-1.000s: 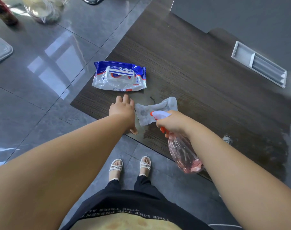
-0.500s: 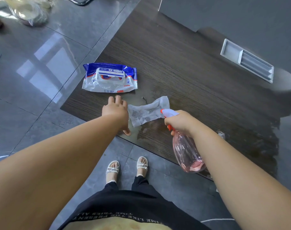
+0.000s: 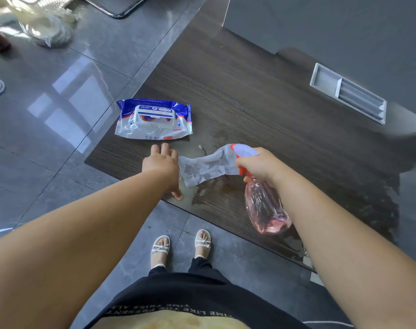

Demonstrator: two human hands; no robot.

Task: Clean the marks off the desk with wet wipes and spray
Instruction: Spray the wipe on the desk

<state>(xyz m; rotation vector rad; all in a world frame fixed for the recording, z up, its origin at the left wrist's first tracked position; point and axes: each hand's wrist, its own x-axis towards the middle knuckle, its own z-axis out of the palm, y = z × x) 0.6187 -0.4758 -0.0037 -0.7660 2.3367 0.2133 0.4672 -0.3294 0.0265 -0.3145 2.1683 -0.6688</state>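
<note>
Bench (image 3: 261,110): dark wood-grain top with fine straight lines and a low sheen; wet, glossy patches near the front edge.
Wet wipe (image 3: 204,167): thin matt nonwoven cloth, crumpled, smudged grey.
Wipe pack (image 3: 154,132): glossy, crinkled plastic film; smooth hard white plastic lid (image 3: 153,115).
Spray bottle (image 3: 264,205): clear pink plastic, smooth and shiny; opaque white and orange plastic head.
Floor (image 3: 59,103): grey tiles, polished, mirror-like.
Recessed tray (image 3: 349,93): smooth matt grey; plastic or metal, cannot tell.
</note>
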